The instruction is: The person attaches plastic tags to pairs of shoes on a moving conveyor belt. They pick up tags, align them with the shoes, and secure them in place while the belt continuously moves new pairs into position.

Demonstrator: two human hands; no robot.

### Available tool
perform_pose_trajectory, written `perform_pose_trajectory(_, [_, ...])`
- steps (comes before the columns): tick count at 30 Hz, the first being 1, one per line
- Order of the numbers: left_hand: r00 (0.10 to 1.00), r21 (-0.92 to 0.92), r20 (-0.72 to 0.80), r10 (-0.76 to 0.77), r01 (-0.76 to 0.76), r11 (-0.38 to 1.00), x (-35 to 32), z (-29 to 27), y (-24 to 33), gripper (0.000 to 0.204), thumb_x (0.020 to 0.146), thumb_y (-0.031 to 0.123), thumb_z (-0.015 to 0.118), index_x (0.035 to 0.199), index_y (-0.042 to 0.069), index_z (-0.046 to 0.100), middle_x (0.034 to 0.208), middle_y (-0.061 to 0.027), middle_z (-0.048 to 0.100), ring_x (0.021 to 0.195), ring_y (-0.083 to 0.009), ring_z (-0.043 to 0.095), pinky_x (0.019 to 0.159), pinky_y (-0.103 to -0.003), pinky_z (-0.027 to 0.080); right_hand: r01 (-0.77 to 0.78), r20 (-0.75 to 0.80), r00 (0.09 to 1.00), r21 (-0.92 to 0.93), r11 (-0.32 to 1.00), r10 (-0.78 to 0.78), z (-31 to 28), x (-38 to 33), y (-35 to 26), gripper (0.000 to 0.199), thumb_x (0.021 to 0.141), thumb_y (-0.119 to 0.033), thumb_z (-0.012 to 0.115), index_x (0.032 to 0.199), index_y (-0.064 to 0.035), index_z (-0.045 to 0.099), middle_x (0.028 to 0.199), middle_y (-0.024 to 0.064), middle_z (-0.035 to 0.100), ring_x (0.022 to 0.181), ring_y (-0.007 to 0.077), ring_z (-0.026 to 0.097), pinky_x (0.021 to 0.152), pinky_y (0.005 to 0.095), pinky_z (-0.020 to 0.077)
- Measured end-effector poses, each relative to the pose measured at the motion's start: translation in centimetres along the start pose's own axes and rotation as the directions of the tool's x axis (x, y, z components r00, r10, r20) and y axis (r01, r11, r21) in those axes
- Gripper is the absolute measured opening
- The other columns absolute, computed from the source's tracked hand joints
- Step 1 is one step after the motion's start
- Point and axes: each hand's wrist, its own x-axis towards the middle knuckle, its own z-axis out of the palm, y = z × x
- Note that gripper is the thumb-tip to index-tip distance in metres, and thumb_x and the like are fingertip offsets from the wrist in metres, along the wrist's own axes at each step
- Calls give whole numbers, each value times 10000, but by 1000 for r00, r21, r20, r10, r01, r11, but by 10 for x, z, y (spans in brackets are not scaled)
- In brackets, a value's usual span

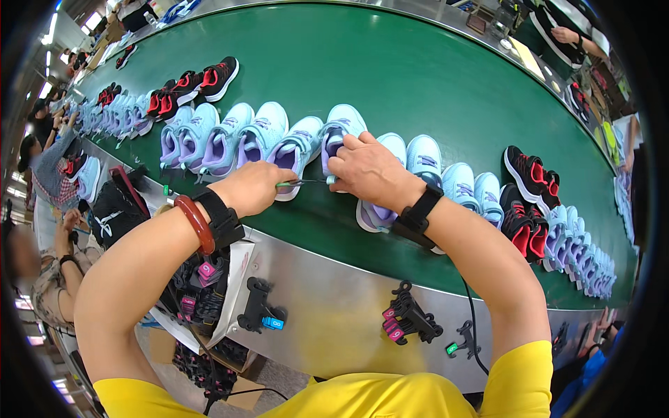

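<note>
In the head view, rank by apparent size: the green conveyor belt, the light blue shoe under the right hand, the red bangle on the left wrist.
1. Green conveyor belt, by far the largest.
2. Light blue shoe under the right hand.
3. Red bangle, smallest, though it sits nearer the camera, so the gap to the shoe is unsure.

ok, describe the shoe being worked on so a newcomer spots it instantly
Follow the row of shoes across the green conveyor belt to its middle, where both hands meet. The light-blue shoe sits under the right hand, lilac lining showing. It alone is gripped, with the left hand pointing a thin green-handled tool at it.
</note>
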Motion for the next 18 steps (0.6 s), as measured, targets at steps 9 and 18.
perform_pose_trajectory(9, [999, -2, -30, -18, 18, 1000, -9, 2, 8, 288, 869, 37, 568, 1139, 69, 663, 950, -207, 677, 881, -414, 632, 772, -485, 497, 25, 123, 992, -38, 999, -20, 0, 11, -12, 280, 815, -401, 699, 803, -121, 710, 753, 15, 655, 924, 199, 530, 828, 348, 378])
perform_pose_trajectory(18, [967, -38, 93, 236, -234, 972, 3, -22, 7, 633, 770, -129, 571, 1354, 103, 502, 1526, -262, 281, 1337, -425, 426, 1078, -408, 397, -97, 68, 994, 150, 984, 88, -9, -22, 20, 353, 716, -312, 784, 966, -85, 686, 988, 67, 651, 984, 273, 580, 852, 409, 462])
